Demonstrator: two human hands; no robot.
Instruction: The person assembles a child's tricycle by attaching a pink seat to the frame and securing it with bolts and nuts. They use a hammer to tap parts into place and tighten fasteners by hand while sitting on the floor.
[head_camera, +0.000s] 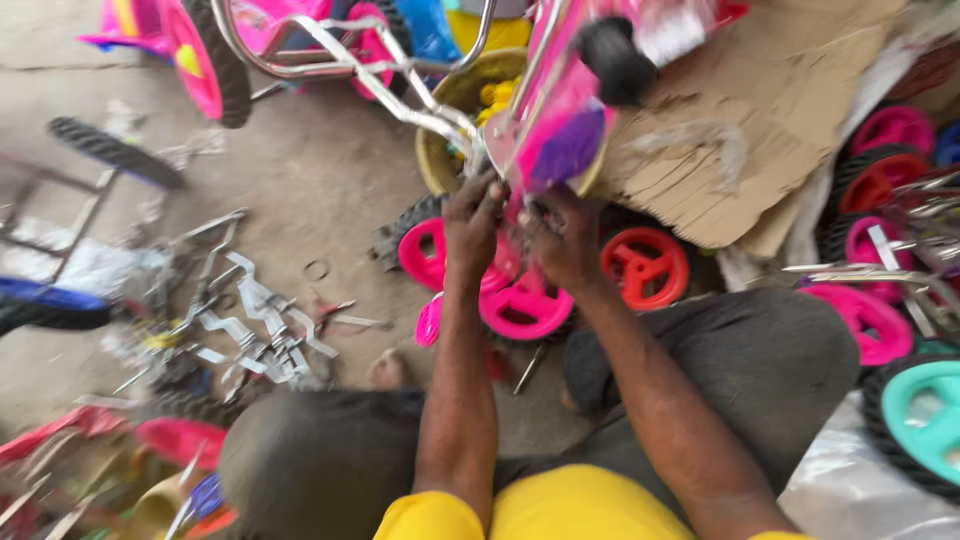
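I sit on the ground with a pink children's bicycle frame (560, 110) in front of me. My left hand (472, 222) grips the lower end of the frame where the chrome tubes (400, 95) meet it. My right hand (562, 240) is closed on the same spot from the right side. Both hands are blurred, and what they pinch between the fingers is hidden. Pink plastic wheels (520, 305) with black tyres lie just under my hands, and a red wheel (645, 265) lies to their right.
Chrome brackets and small metal parts (245, 330) are scattered on the concrete at the left. Torn cardboard (760, 130) lies at the upper right. More pink, red and teal wheels (920, 410) pile up at the right. A brass-coloured bowl (450, 110) holds yellow pieces.
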